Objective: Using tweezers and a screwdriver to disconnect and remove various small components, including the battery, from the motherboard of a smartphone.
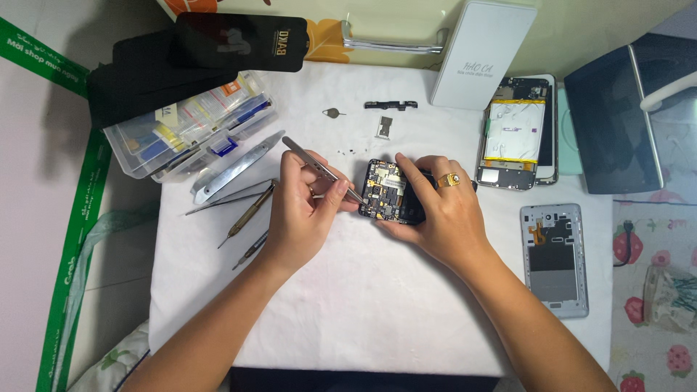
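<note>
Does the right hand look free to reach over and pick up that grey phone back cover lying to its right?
Probably not at once. The way across the white cloth to the grey back cover looks clear, but the right hand is occupied steadying the opened phone while the left hand works tweezers on it.

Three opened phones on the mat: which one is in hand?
The opened phone at centre, circuit board exposed: right hand holds it, left hand brings tweezers to it. The battery phone and grey back shell lie untouched to the right.
</note>
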